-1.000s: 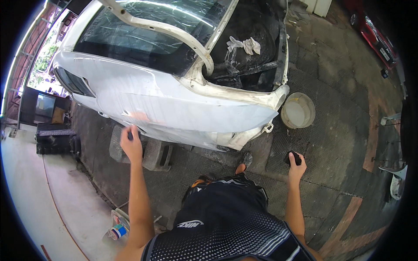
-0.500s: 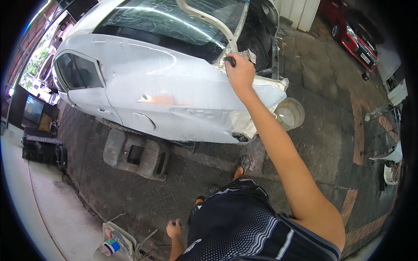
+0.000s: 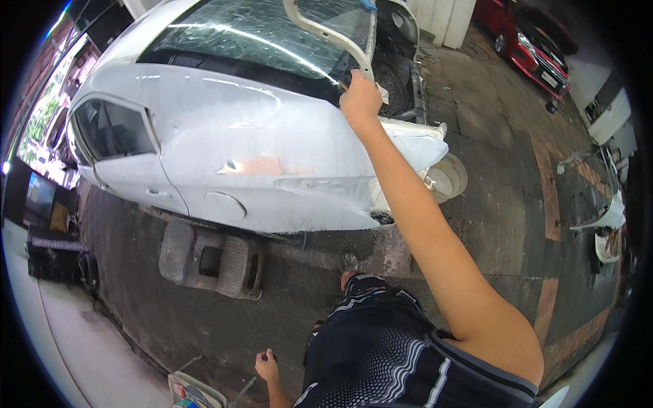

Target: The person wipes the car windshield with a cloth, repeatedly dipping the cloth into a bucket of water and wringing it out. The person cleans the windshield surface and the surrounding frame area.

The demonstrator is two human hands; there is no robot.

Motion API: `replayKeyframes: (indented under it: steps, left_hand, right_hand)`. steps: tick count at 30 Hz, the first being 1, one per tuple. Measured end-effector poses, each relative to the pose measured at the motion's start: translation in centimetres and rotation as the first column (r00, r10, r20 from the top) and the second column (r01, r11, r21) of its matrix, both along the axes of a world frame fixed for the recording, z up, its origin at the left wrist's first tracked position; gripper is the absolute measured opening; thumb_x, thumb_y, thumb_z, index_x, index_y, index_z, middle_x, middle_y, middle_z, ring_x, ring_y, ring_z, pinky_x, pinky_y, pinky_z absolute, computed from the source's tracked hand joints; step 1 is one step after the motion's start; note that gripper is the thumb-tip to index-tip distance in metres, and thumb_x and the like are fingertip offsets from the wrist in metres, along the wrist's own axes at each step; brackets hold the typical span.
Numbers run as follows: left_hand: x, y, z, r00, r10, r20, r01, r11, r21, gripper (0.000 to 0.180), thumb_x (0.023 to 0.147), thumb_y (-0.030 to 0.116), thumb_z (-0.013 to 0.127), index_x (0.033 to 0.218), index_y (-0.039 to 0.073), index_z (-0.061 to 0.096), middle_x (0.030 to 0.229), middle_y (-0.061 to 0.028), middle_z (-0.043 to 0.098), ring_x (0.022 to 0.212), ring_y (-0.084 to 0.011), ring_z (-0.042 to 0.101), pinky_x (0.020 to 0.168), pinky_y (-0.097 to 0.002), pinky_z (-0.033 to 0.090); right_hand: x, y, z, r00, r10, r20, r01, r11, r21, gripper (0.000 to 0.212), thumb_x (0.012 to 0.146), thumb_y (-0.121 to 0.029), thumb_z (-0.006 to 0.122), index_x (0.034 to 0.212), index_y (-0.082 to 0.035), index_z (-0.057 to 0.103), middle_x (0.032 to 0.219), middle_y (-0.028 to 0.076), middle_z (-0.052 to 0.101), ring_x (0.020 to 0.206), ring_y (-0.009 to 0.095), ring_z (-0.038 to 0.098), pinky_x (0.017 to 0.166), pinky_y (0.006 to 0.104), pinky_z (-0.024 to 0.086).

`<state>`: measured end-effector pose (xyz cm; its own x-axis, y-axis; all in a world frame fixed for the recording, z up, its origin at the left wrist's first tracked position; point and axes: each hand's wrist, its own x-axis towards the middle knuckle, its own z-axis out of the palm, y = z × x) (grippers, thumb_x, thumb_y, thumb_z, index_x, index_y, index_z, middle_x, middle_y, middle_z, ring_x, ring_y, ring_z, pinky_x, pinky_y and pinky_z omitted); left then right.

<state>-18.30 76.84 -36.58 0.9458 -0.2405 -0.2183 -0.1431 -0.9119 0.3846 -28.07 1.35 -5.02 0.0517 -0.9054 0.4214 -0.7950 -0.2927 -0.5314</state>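
Note:
My right hand point(image 3: 360, 100) reaches out to the rear corner of a pale grey car body point(image 3: 224, 136), where the panel meets the rear window point(image 3: 265, 44). Its fingers are curled over the base of the bare metal strip point(image 3: 330, 37); what they hold is hidden behind the hand. A bit of whitish material point(image 3: 383, 94) shows just beyond the hand. The body side has a reddish patch point(image 3: 262, 166) and a round fuel flap point(image 3: 226, 204). My left hand point(image 3: 268, 366) hangs low beside my body, fingers curled; a small dark thing in it is unclear.
A grey moulded step stool point(image 3: 241, 265) stands on the floor beside the car. Behind the car's rear corner is a bucket point(image 3: 449, 178). A red car point(image 3: 527, 51) is parked at the far right. Car parts point(image 3: 609, 214) lie at the right; a chair point(image 3: 194, 391) stands lower left.
My right hand has moved forward and slightly left, up to the metal strip's base by the window. The dark thing seen in it before is now hidden. The view has shifted a little.

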Motion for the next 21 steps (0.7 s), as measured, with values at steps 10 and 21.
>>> replayKeyframes:
  steps: [10, 21]
  left_hand:
    - [17.5, -32.1, 18.3, 0.997, 0.026, -0.066, -0.07, 0.44, -0.895, 0.046, 0.111, 0.033, 0.061, 0.143, 0.001, 0.058, 0.145, -0.0109, 0.058, 0.13, -0.0216, 0.055, 0.111, -0.0392, 0.044]
    - [20.7, -66.5, 40.3, 0.816, -0.359, 0.452, 0.466, -0.054, -0.883, 0.038, 0.098, 0.025, 0.078, 0.128, 0.003, 0.069, 0.117, -0.007, 0.069, 0.105, -0.0166, 0.066, 0.088, -0.0307, 0.054]
  right_hand:
    - [-2.4, 0.9, -3.8, 0.908, -0.05, 0.417, 0.08, 0.995, -0.055, 0.04, 0.082, -0.014, 0.084, 0.118, -0.007, 0.067, 0.098, 0.018, 0.078, 0.092, 0.039, 0.076, 0.083, 0.0467, 0.059]
    - [0.1, -0.2, -3.4, 0.968, -0.233, 0.094, 0.245, 0.96, -0.138, 0.022, 0.089, -0.009, 0.075, 0.104, -0.005, 0.061, 0.092, 0.018, 0.076, 0.085, 0.041, 0.076, 0.075, 0.051, 0.06]
